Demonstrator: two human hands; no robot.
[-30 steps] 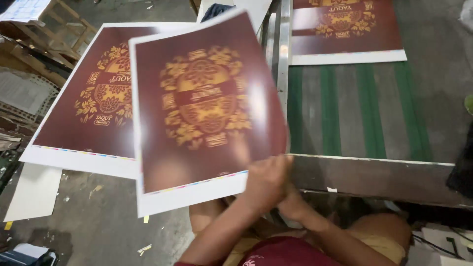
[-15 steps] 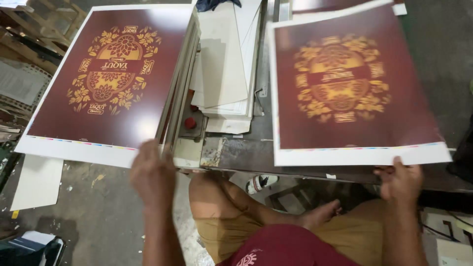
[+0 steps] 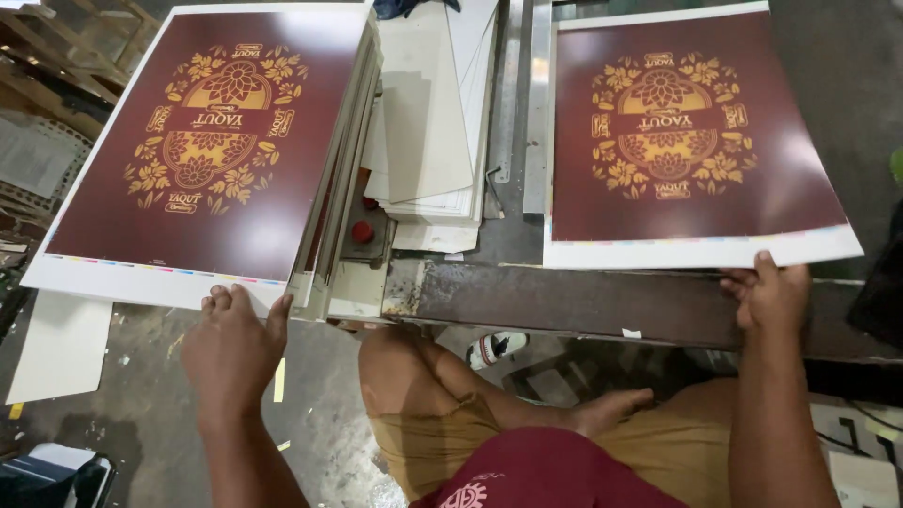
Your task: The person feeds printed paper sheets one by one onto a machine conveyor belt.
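Metal bench (image 3: 583,301): right hand (image 3: 773,296) fingers pinch maroon sheet (image 3: 691,141); left hand (image 3: 230,348) fingers spread under stack (image 3: 202,141).

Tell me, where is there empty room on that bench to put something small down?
There is a bare dark metal strip along the near edge, between the right-hand printed sheet and the right hand. The middle is crowded with grey card sheets and a red button. The left side is full: the left hand touches a stack of printed sheets.
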